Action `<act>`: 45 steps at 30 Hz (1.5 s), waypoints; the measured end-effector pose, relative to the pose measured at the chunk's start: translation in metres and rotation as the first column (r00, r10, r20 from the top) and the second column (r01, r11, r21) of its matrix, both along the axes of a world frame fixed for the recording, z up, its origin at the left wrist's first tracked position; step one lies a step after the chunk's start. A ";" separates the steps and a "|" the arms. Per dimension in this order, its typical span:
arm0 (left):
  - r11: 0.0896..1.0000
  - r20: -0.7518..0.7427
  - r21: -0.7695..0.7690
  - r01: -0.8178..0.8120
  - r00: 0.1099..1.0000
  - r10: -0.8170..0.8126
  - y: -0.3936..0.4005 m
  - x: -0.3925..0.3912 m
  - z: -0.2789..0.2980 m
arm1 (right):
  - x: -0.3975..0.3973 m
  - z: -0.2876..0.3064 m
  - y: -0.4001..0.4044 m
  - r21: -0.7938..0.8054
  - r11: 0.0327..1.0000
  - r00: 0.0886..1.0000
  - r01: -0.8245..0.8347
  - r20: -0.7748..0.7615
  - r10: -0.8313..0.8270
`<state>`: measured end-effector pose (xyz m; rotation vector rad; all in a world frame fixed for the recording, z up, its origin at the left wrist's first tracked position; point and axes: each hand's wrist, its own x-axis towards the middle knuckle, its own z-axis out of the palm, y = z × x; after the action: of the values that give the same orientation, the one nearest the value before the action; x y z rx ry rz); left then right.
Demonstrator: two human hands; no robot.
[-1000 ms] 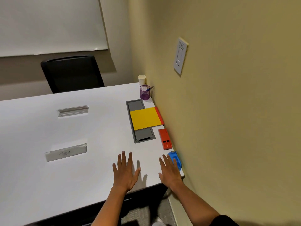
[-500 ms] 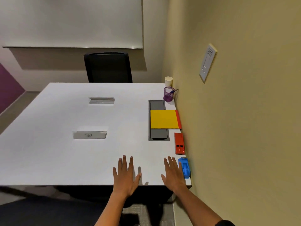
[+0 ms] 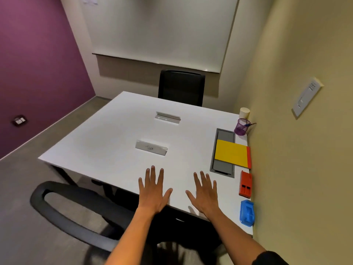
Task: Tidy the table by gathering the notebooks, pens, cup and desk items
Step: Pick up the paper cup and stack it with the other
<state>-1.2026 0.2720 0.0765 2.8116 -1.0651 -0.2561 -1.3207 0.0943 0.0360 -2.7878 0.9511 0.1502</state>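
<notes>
My left hand [image 3: 154, 192] and my right hand [image 3: 204, 194] lie flat on the white table [image 3: 107, 146] near its front edge, fingers spread, holding nothing. Along the right wall stand a pale paper cup [image 3: 244, 112] and a purple mesh pen holder [image 3: 241, 126] with a blue pen in it. In front of them a yellow notebook [image 3: 230, 155] lies on a red notebook [image 3: 248, 157]. Closer to me sit a red stapler-like item [image 3: 245, 183] and a blue desk item [image 3: 247, 212], just right of my right hand.
Two clear name-plate holders [image 3: 151, 147] [image 3: 168, 117] stand mid-table. A grey cable tray [image 3: 223, 151] is set into the table under the notebooks. A black chair [image 3: 181, 87] faces me at the far side; another chair's armrest [image 3: 72, 209] is at my left.
The view has swung left and pulled back, showing the purple wall, floor and near chair. Both hands stay flat on the table in the same pose.
</notes>
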 end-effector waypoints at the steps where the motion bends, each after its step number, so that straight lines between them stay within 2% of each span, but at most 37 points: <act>1: 1.000 0.013 -0.008 -0.007 1.000 0.007 0.009 0.005 0.006 | 0.010 0.006 0.008 -0.009 1.000 1.000 -0.010 0.014 0.010; 6: 0.999 0.068 -0.030 -0.028 0.997 0.030 0.072 0.040 0.038 | 0.072 0.042 0.066 -0.053 0.998 0.993 -0.045 0.106 0.050; 15: 0.985 0.153 -0.071 -0.159 0.974 0.168 0.241 0.119 0.072 | 0.185 0.099 0.212 -0.129 0.974 0.940 -0.187 0.264 0.216; 21: 0.948 0.139 -0.131 -0.291 0.941 0.308 0.345 0.157 0.072 | 0.257 0.116 0.298 -0.138 0.948 0.911 -0.288 0.267 0.315; 30: 0.888 0.101 -0.140 -0.438 0.886 0.453 0.461 0.243 0.043 | 0.387 0.101 0.414 -0.109 0.879 0.842 -0.465 0.251 0.477; 35: 0.844 0.091 -0.109 -0.525 0.840 0.535 0.520 0.329 0.025 | 0.484 0.075 0.468 -0.077 0.822 0.792 -0.564 0.232 0.565; 40: 0.798 0.097 -0.075 -0.598 0.792 0.603 0.570 0.424 0.024 | 0.582 0.060 0.514 -0.008 0.803 0.781 -0.596 0.227 0.582; 45: 0.763 0.086 -0.091 -0.640 0.758 0.646 0.594 0.512 0.025 | 0.671 0.058 0.544 -0.020 0.782 0.762 -0.623 0.210 0.613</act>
<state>-0.6906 0.8658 0.1010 2.9536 -0.0501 0.0122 -0.6500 0.6387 0.0939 -2.8790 -0.0579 -0.0281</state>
